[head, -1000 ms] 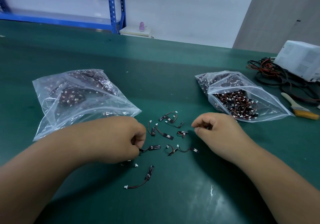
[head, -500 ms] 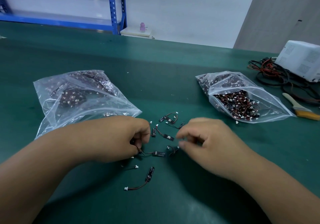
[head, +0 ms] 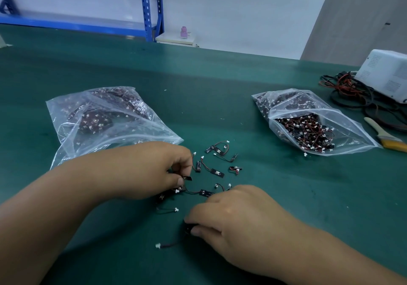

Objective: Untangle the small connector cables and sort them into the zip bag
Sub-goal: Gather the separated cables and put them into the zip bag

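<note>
- Since half a second ago my right hand (head: 231,218) has been dropping back toward me and leftward, off the middle scatter and onto the nearest cable (head: 170,244).
- Far left, the left zip bag (head: 105,119) is lying on the green table (head: 220,82), stuffed with cables that are blurring into a dark mass behind the crinkled plastic. I cannot tell whether its strip is sealed.
- My left hand (head: 158,170) is lying knuckles up with fingers curled, thumb and forefinger pinching a black tab (head: 187,178). More dark pieces are peeking out under the palm, mostly covered.
- Loose connector cables (head: 217,171) are lying scattered between my hands and just beyond them, each a thin wire with a white plug and a dark flat end.
- My right hand is arching over the nearest cable, fingertips (head: 195,232) closing narrowly on its dark end, which is almost wholly hidden. Only the wire and white plug are trailing out to the left.
- The right zip bag (head: 348,130) is gaping open toward me, holding a red-and-black tangle of cables.
- A brush (head: 383,134) is lying just past it, its bristles getting cut off by the frame edge, as is the white box (head: 387,73) sitting behind a heap of wires (head: 352,95).
</note>
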`<state>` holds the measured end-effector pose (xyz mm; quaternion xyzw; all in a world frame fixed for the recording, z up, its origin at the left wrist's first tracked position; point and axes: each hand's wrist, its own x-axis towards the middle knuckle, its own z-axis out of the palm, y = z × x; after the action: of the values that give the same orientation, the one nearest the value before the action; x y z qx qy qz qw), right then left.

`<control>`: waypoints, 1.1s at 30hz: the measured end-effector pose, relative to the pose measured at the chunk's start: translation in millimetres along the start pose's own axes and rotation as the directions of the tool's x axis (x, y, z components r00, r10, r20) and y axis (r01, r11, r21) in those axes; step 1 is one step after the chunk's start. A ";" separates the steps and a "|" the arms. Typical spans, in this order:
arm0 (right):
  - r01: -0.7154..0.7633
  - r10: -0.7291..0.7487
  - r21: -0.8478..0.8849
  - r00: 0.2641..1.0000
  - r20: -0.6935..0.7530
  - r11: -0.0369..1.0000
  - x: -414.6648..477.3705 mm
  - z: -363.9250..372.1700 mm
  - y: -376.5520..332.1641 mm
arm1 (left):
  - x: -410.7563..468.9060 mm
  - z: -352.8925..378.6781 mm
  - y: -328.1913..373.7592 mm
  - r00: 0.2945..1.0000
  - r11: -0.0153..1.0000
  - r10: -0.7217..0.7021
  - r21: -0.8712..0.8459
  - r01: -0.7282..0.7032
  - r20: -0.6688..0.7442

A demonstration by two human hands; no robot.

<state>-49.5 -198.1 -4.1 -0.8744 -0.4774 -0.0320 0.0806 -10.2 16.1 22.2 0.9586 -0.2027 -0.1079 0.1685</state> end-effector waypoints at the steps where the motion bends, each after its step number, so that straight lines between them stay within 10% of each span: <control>1: 0.002 -0.002 0.007 1.000 -0.014 1.000 0.1 1.3 -0.1 | 0.2 0.0 -0.7 1.000 1.000 -0.004 0.004 0.004 -0.009; 9: -0.118 0.218 0.423 0.956 -0.196 0.898 -1.7 -10.7 26.0 | 0.0 -3.9 -4.6 0.996 0.999 -0.045 -0.012 0.044 -0.071; 16: -0.290 0.742 0.772 0.588 -0.323 0.566 -6.0 -11.4 75.5 | -6.7 -11.2 -3.1 0.987 0.991 -0.126 0.057 0.121 0.100; 29: -0.461 0.793 0.701 0.556 -0.250 0.544 -10.1 -10.7 97.0 | -13.3 -14.0 3.1 0.964 0.977 -0.208 0.089 0.196 0.166; 33: -0.438 0.671 0.624 0.716 -0.193 0.647 -11.4 -9.9 97.3 | -15.6 -13.4 2.6 0.959 0.971 -0.221 0.135 0.199 0.175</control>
<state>26.3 -260.9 -6.7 -0.8929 -0.1395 -0.0518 0.4250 -21.4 24.3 37.6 0.9683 -0.1204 -0.2035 0.0802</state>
